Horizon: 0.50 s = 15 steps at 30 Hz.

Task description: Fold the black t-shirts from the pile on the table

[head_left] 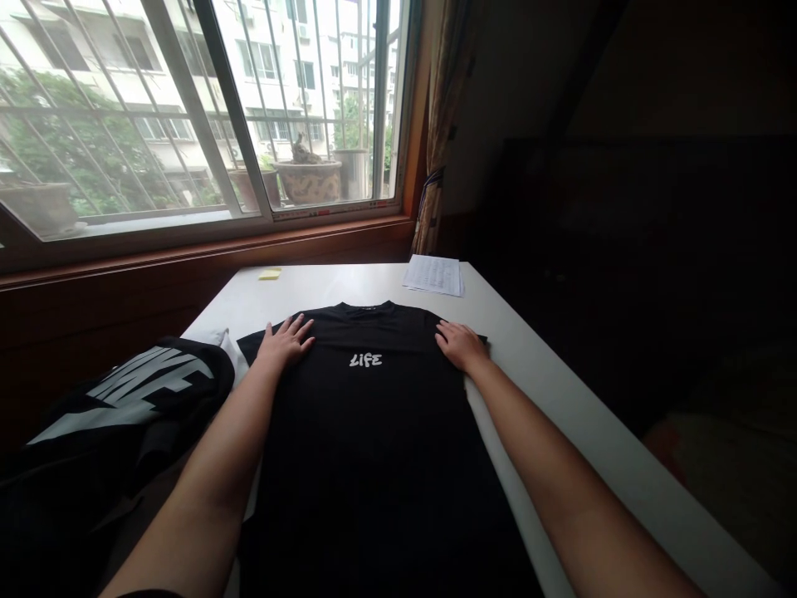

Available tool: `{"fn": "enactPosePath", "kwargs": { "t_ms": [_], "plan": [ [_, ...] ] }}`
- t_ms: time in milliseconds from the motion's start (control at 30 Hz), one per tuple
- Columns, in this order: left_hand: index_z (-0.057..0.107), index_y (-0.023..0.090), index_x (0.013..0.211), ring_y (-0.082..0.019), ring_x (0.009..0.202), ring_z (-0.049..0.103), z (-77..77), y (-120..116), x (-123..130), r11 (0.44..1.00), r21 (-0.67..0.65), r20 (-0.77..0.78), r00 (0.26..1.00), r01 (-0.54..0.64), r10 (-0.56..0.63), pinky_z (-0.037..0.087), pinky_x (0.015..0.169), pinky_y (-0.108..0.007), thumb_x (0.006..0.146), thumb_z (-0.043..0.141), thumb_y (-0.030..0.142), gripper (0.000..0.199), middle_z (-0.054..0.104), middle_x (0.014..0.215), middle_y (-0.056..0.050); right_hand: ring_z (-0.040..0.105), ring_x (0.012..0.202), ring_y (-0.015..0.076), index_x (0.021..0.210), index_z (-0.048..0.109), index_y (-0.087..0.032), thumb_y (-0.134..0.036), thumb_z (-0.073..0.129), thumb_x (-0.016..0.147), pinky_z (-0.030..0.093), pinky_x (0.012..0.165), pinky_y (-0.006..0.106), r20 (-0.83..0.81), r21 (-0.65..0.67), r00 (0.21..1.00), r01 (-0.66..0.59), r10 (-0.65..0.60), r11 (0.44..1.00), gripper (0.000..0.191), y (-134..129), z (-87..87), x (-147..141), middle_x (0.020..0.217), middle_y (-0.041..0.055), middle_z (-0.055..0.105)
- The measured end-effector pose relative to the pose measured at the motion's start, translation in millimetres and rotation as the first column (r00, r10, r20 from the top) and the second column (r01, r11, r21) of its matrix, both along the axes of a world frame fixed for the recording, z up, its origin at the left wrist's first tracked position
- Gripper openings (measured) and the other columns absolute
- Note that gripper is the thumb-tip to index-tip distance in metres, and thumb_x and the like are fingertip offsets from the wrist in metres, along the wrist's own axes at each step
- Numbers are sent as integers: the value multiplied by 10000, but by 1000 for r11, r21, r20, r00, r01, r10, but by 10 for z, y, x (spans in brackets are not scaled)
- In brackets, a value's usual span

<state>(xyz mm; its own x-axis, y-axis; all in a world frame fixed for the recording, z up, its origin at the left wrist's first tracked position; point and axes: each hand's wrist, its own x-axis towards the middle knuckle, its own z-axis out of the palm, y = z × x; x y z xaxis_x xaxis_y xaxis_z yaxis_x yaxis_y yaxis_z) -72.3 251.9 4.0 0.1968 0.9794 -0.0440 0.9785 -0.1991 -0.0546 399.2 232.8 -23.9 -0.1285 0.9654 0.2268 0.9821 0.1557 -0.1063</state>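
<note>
A black T-shirt (pixel 374 440) lies spread out on the white table (pixel 548 432), its neckline toward the far end and small white lettering on the upper chest. Flat on the shirt's left shoulder area rests my left hand (pixel 289 340), its fingers spread. My right hand (pixel 459 344) lies on the opposite shoulder, next to the sleeve; its fingers are stretched over the cloth and slightly bent. Neither hand grips the fabric. The shirt's lower part runs out of view at the bottom.
Dark clothing with large grey lettering (pixel 137 390) is heaped at the table's left. Printed paper sheets (pixel 434 275) and a yellow sticky note (pixel 270 273) lie at the far end. Beyond are a barred window (pixel 249 108) and a patterned curtain (pixel 441 124). The right side is dark.
</note>
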Motion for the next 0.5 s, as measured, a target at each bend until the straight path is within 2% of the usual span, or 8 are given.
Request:
{"fn": "enactPosePath", "kwargs": {
  "t_ms": [100, 233, 300, 400, 500],
  "plan": [
    [240, 296, 1610, -323, 1563, 101, 47, -206, 80, 990, 139, -18, 1000, 26, -24, 101, 1207, -656, 1031, 294, 522, 624, 150, 1696, -39, 401, 1452, 228, 1467, 537, -152, -412, 303, 1010, 271, 1229, 392, -56, -3, 997, 58, -58, 998, 575, -251, -90, 470, 1556, 71, 480],
    [317, 211, 1586, -308, 1557, 147, -22, -686, 70, 968, 249, 122, 991, 30, -62, 210, 1223, -570, 1032, 313, 470, 611, 261, 1669, -88, 389, 1464, 235, 1488, 516, -181, -432, 280, 1012, 284, 1235, 424, -83, -7, 992, 92, -92, 996, 588, -608, -190, 872, 1572, 68, 456],
    [391, 181, 1544, -293, 1552, 180, -99, -1007, -3, 957, 285, 228, 966, 51, -120, 248, 1228, -526, 1029, 312, 464, 593, 346, 1632, -103, 386, 1467, 245, 1500, 500, -184, -441, 279, 1009, 287, 1236, 439, -77, -10, 993, 91, -92, 996, 597, -777, -209, 942, 1580, 69, 443],
    [498, 193, 1462, -272, 1517, 292, -179, -1572, -154, 952, 281, 398, 887, 123, -233, 307, 1224, -466, 1016, 340, 510, 571, 454, 1564, -93, 364, 1480, 248, 1521, 467, -177, -445, 284, 1005, 281, 1240, 442, -65, 4, 996, 60, -60, 998, 610, -1012, -222, 942, 1586, 68, 435],
    [584, 238, 1385, -252, 1427, 451, -146, -2180, -286, 962, 209, 531, 806, 173, -261, 366, 1201, -418, 1011, 384, 521, 510, 558, 1475, -71, 363, 1479, 249, 1527, 452, -178, -455, 290, 1002, 277, 1241, 441, -71, 28, 997, 19, -17, 999, 616, -1240, -239, 882, 1580, 72, 444]
  ]
}}
